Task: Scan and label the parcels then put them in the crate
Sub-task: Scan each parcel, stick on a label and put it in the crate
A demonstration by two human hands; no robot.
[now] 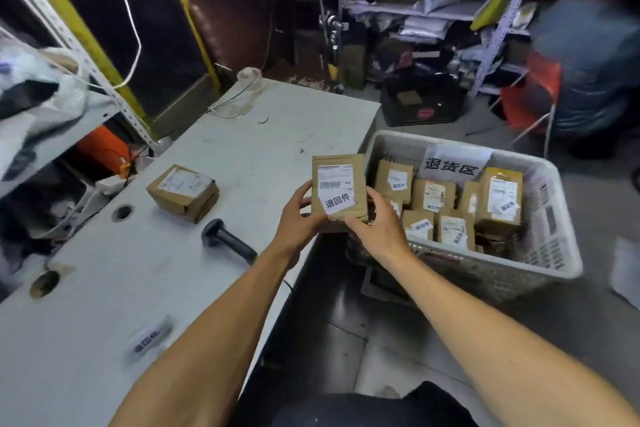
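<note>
Frame centre: left hand [298, 215] & right hand [374, 225] both curl round a labelled parcel [338, 188], held up at the table edge beside the crate [550, 246]. Centre-right crate already holds approx. a dozen stickered parcels. Left: scanner [227, 240], then one parcel [183, 191] w/o return sticker, probably still to do.

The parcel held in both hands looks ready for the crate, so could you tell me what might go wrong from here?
The held parcel has a white label sitting crooked with its edge past the box; it may peel. The crate is already crowded, so the parcel may land on others. One parcel on the table could be missed.
</note>
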